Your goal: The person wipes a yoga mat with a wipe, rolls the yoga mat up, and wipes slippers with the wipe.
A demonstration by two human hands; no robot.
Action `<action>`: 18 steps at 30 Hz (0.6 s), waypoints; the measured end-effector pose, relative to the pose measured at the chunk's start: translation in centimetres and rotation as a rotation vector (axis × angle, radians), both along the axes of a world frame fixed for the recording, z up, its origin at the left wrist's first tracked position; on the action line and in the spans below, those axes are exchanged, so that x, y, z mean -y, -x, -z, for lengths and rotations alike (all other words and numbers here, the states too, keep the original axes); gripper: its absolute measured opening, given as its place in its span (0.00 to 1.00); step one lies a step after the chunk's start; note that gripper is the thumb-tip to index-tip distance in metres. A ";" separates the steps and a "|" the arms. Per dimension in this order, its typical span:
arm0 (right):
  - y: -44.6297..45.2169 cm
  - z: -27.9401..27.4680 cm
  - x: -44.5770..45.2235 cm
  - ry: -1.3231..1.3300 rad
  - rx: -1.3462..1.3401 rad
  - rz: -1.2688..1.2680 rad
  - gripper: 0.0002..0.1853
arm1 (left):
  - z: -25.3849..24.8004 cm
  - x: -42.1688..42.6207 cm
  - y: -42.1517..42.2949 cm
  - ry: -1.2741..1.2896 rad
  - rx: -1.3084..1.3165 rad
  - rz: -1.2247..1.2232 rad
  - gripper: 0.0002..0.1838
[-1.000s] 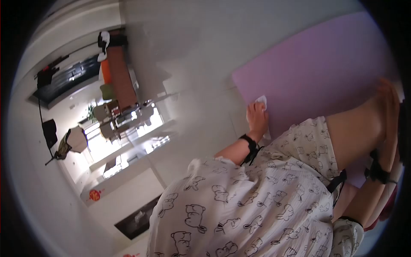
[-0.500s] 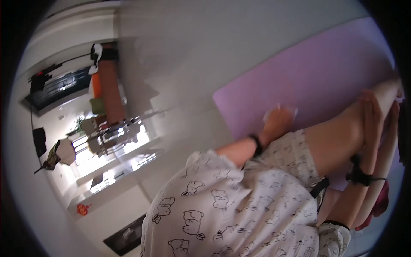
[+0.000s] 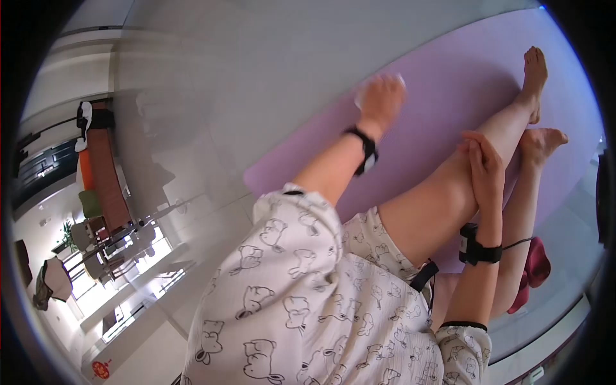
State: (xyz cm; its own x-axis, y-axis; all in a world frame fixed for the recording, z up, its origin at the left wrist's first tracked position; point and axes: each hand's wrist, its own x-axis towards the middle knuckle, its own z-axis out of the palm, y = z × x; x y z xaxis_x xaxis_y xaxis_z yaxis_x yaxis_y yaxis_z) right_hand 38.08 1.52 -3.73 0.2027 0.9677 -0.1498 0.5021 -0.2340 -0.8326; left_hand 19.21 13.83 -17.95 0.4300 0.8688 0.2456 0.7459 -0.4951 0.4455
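Note:
My left hand [image 3: 382, 101], slightly blurred, is over the purple mat [image 3: 436, 90] near its far long edge. Bunched beneath its fingers is a white cloth or tissue [image 3: 360, 97], mostly covered by the hand. My right hand [image 3: 486, 168] rests on my bent left leg [image 3: 443, 192] just below the knee, fingers lying over the skin and holding nothing. Both wrists wear black straps with small devices. My bare feet [image 3: 534, 70] are on the mat at the upper right.
Grey floor [image 3: 256, 77] borders the mat. Something red [image 3: 538, 263] lies beside my right leg. At the far left are a brown bench-like surface [image 3: 108, 179], chairs [image 3: 96, 269], bright windows and a plant. A white ledge [image 3: 545, 340] runs along the lower right.
My left hand has moved with the white cloth from near my hip out to the mat's far edge. The view has turned, showing more of the mat and my feet. My right hand stays on my leg.

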 end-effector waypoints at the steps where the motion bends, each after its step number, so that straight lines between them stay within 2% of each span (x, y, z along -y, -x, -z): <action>1: 0.1 -0.3 0.1 -0.006 0.000 -0.003 0.10 | -0.1 3.6 0.1 0.046 0.094 0.188 0.06; 3: 0.1 -0.2 0.2 -0.009 -0.060 0.050 0.10 | -0.4 10.7 -1.0 0.625 -0.174 0.367 0.06; 5: 0.1 0.1 -0.2 -0.029 -0.037 0.005 0.10 | -3.7 11.5 -0.2 0.509 -0.214 0.751 0.05; 6: 0.1 0.1 -0.1 -0.042 -0.030 -0.031 0.10 | -2.7 10.8 -0.1 0.516 -0.196 0.743 0.05; 8: 0.3 -0.1 -0.5 -0.001 -0.032 -0.031 0.10 | 0.7 6.6 1.3 0.160 0.135 0.748 0.06; 10: 0.6 -0.3 -0.4 0.024 -0.036 -0.023 0.10 | -1.5 0.2 1.4 0.266 0.008 0.321 0.09; 12: 0.3 0.0 -0.1 0.014 -0.068 0.009 0.10 | -0.3 -4.1 0.4 -0.141 -0.007 0.159 0.12; 13: 0.1 0.0 -0.1 0.003 -0.061 0.015 0.10 | -0.3 -4.2 -0.9 -0.153 0.000 0.166 0.12; 15: 0.0 0.1 0.0 -0.027 -0.032 0.001 0.10 | -1.2 -2.8 -3.4 0.224 -0.220 0.089 0.12; 16: -0.1 0.2 0.2 -0.064 0.018 0.008 0.10 | -3.3 0.4 -4.9 0.373 -0.299 0.290 0.11; 17: 0.0 0.1 0.1 -0.080 0.023 0.008 0.10 | -0.8 4.9 -6.6 0.143 -0.231 0.366 0.11; 18: 0.1 -0.1 0.1 -0.072 -0.002 -0.009 0.10 | 0.4 5.9 -7.3 0.029 -0.189 0.402 0.11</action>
